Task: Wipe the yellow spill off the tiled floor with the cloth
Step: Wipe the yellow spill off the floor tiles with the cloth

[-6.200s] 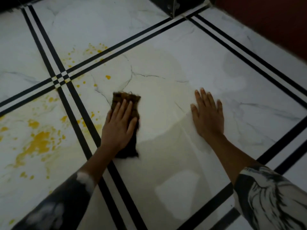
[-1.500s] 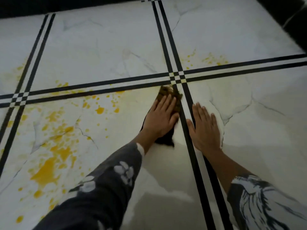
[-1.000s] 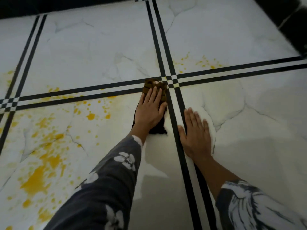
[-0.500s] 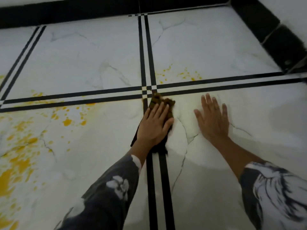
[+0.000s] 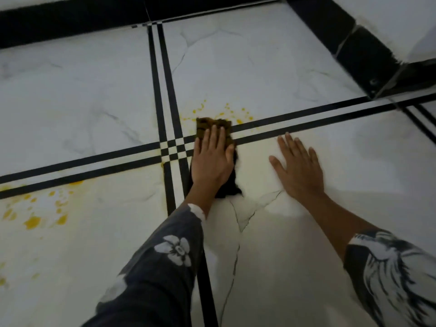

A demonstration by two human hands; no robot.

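Head view: the cloth (image 5: 213, 125) is pressed flat to the tiled floor (image 5: 94, 95) under the left hand (image 5: 213, 161), just right of the crossing of the black border strips (image 5: 173, 148). The hand's fingers (image 5: 215, 140) are laid out straight and close together on top of the cloth, pinning it down rather than gripping it. The cloth's far edge is pushed into a small scatter of yellow drops (image 5: 238, 113) on the far tile. The right hand (image 5: 298, 171) is planted bare on the near tile, fingers spread, nothing held, and is judged to be a brace only.

Progress is judged as partial. The tile under both hands looks clean. 2 patches are left: the drops touching the cloth's front edge, and a broader yellow spill (image 5: 35, 218) well apart at the left, running out of the picture, so its full extent cannot be told.
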